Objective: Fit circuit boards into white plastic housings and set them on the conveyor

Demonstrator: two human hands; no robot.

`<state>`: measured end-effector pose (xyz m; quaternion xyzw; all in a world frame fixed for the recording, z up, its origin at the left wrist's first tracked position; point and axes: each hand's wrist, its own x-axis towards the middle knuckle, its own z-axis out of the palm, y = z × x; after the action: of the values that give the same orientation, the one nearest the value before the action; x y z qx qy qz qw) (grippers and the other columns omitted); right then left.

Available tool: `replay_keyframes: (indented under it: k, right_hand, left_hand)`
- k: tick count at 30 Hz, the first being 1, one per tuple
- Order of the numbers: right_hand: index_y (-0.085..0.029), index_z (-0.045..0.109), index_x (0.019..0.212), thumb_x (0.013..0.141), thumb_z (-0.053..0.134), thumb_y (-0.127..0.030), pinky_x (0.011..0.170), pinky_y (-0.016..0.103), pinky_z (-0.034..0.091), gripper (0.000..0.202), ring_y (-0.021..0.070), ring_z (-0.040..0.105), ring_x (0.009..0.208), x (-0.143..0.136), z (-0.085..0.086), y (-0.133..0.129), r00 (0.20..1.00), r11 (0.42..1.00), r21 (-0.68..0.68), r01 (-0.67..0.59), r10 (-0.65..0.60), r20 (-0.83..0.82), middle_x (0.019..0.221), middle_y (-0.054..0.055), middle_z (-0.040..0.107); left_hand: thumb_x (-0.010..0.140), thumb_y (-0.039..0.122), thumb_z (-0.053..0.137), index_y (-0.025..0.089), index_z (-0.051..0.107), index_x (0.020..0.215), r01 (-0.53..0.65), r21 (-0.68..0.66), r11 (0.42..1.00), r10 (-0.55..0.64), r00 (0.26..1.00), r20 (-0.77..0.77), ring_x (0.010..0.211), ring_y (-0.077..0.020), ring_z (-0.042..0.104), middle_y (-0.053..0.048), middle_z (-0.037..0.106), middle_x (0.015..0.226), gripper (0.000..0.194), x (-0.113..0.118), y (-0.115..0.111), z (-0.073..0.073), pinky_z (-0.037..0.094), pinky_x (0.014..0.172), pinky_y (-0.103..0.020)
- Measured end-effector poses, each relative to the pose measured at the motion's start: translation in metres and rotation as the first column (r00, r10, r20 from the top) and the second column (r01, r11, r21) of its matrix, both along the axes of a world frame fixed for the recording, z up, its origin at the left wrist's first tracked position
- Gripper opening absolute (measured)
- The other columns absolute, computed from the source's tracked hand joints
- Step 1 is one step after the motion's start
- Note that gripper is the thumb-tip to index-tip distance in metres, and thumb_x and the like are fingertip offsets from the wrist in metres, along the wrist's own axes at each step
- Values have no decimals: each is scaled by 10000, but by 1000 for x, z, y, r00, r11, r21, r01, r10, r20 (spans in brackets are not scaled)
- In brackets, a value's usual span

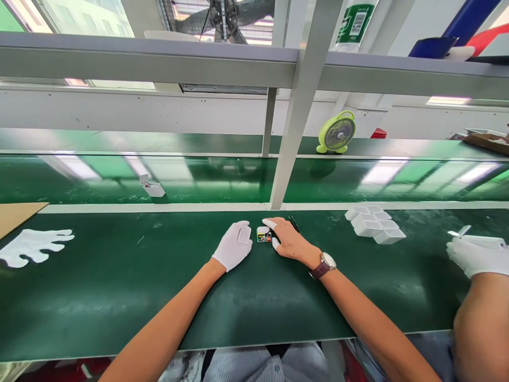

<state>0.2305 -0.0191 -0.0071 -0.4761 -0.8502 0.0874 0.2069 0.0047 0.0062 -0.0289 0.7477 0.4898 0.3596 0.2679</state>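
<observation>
My left hand (231,249), in a white glove, is closed around a small white rectangular plastic piece (244,234). Just to its right, a small white case with a green circuit board and coloured parts inside (264,235) lies on the green table. My right hand (289,240) is bare apart from white covers on thumb and index fingertip. Those two fingers are spread apart beside the case; whether they touch it I cannot tell. Thin black tips, perhaps tweezers (294,224), poke out behind its knuckles, their other end hidden by the hand.
On the green table (159,313) lie a flat white glove (35,246) and a cluster of white trays (374,224). A co-worker's gloved hand (479,255) holds a white part at right. Behind the ledge sits an opened white case (153,188); a grey post (294,116) rises ahead.
</observation>
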Motion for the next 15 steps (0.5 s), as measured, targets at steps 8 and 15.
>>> replay_keyframes:
  k: [8,15]
  right_hand:
    - [-177,406,1464,850,707,-334,1069,536,442,701,333,490,1314,-9,-11,-8,990,993,-96,62,-73,-118,1418,177,522]
    - [-172,477,1377,849,591,-146,1064,535,458,541,313,533,1257,-20,-27,-7,980,995,-94,33,-51,-191,1278,155,606]
  left_hand:
    - [726,87,631,212,564,1170,64,1,998,-64,998,-2,1037,-227,689,-66,685,1125,466,0,0,-4,560,982,-420]
    - [692,67,656,211,601,1117,75,-14,997,-76,994,-76,1057,-249,673,-75,683,1118,452,0,-1,-4,546,981,-430]
